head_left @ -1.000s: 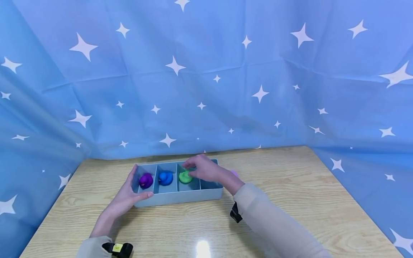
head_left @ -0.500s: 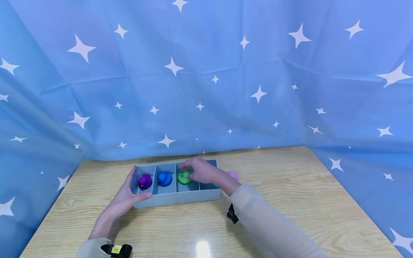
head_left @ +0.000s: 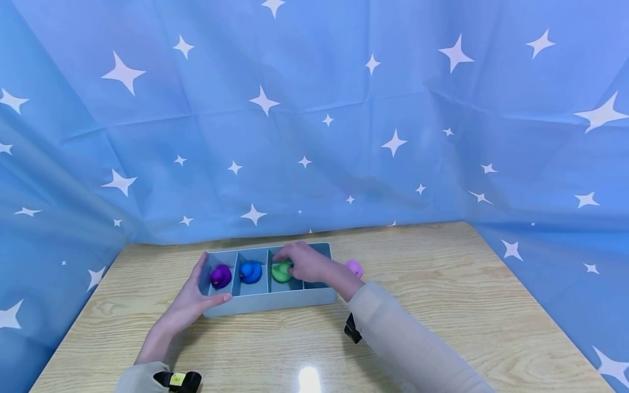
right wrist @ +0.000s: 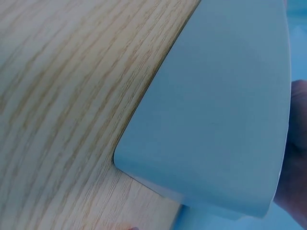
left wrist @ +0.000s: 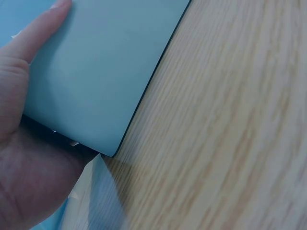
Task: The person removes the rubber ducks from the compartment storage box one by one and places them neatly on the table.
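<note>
My left hand grips the left end of a grey-blue divided box, thumb along the front wall and fingers at the left end. In the left wrist view the thumb lies against the box wall. A purple toy duck and a blue toy duck sit in the two leftmost compartments. In the third, my right hand pinches a green toy duck, partly covering it. From the right wrist view, the box wall hides the fingertips and that duck.
A pink toy duck stands on the wooden table just right of the box. My right forearm passes in front of the rightmost compartment. Behind the table hangs a blue star-patterned curtain.
My right hand has lowered slightly at the green toy duck, its fingers curling in closer. More of the pink toy duck shows. The left hand keeps its hold on the box.
</note>
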`<state>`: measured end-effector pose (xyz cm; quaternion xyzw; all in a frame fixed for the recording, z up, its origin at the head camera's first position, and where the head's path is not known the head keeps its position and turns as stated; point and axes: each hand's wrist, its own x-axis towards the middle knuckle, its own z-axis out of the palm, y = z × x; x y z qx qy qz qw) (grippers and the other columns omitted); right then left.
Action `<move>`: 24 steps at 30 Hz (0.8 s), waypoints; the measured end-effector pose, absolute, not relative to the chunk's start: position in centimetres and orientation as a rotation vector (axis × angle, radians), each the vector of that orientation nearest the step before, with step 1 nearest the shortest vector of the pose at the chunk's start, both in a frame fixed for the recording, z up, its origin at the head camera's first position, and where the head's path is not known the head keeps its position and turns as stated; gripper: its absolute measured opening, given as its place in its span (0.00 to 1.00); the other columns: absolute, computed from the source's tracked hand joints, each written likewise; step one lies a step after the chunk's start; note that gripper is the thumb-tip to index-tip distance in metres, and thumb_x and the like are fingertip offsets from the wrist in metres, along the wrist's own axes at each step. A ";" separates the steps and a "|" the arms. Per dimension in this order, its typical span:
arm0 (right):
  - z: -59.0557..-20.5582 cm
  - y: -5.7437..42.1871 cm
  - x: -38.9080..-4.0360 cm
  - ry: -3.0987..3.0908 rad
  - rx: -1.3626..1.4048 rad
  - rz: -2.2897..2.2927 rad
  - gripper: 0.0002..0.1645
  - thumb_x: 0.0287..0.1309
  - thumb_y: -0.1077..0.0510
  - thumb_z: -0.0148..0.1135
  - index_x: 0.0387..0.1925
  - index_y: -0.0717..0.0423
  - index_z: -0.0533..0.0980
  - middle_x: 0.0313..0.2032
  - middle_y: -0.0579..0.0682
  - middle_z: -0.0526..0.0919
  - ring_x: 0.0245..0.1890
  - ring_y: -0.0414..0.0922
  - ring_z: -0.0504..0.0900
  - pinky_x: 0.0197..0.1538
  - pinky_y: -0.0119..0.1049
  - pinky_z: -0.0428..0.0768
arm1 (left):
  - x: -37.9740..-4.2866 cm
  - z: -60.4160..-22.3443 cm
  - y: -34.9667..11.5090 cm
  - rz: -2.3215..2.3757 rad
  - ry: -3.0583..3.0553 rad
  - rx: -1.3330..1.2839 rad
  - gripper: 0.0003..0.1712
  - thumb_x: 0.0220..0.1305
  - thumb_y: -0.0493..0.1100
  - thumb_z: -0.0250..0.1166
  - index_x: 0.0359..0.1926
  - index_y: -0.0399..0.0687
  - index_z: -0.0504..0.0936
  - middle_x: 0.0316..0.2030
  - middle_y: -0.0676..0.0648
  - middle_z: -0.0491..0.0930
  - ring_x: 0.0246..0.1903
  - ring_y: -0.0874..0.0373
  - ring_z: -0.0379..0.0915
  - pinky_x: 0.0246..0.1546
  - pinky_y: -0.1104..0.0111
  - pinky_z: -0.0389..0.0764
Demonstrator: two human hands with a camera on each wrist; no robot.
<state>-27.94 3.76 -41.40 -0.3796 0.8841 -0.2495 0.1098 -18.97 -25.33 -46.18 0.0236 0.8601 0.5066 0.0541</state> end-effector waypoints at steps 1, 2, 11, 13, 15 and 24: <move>-41.4 3.8 -28.0 2.600 -1.116 -0.731 0.26 0.59 0.78 0.62 0.58 0.62 0.81 0.55 0.54 0.85 0.58 0.50 0.79 0.60 0.39 0.79 | -19.0 -46.2 -25.4 1.541 2.615 0.073 0.71 0.60 0.48 0.77 0.82 0.47 0.28 0.79 0.29 0.34 0.74 0.25 0.43 0.67 0.29 0.52; -41.4 3.8 -28.0 2.600 -1.119 -0.727 0.26 0.58 0.79 0.62 0.57 0.62 0.82 0.54 0.54 0.85 0.58 0.50 0.80 0.60 0.39 0.79 | -19.0 -46.2 -25.4 1.540 2.615 0.072 0.71 0.60 0.47 0.76 0.82 0.48 0.28 0.79 0.29 0.34 0.74 0.25 0.42 0.67 0.29 0.52; -41.5 3.7 -28.2 2.554 -1.120 -0.717 0.17 0.61 0.68 0.70 0.52 0.63 0.84 0.47 0.52 0.87 0.49 0.45 0.84 0.51 0.31 0.81 | -18.9 -46.1 -25.4 1.534 2.621 0.069 0.71 0.60 0.48 0.77 0.82 0.47 0.29 0.79 0.29 0.35 0.75 0.25 0.39 0.67 0.29 0.51; -41.5 3.7 -28.1 2.541 -1.124 -0.707 0.16 0.63 0.66 0.70 0.52 0.63 0.84 0.46 0.52 0.87 0.47 0.44 0.84 0.50 0.30 0.81 | -18.9 -46.2 -25.3 1.528 2.623 0.065 0.71 0.60 0.49 0.77 0.82 0.48 0.29 0.79 0.30 0.35 0.75 0.26 0.38 0.67 0.29 0.51; -41.7 3.7 -28.1 2.537 -1.138 -0.693 0.15 0.64 0.65 0.70 0.51 0.62 0.85 0.46 0.51 0.87 0.47 0.43 0.83 0.50 0.29 0.81 | -18.9 -46.1 -25.3 1.528 2.622 0.064 0.71 0.60 0.49 0.77 0.82 0.48 0.29 0.79 0.30 0.35 0.75 0.26 0.38 0.67 0.29 0.50; -42.0 3.7 -27.9 2.558 -1.190 -0.652 0.14 0.66 0.59 0.69 0.52 0.58 0.86 0.44 0.48 0.87 0.42 0.39 0.81 0.49 0.30 0.80 | -18.7 -46.1 -25.2 1.534 2.624 0.059 0.71 0.60 0.49 0.77 0.82 0.49 0.30 0.80 0.30 0.35 0.75 0.26 0.38 0.67 0.28 0.51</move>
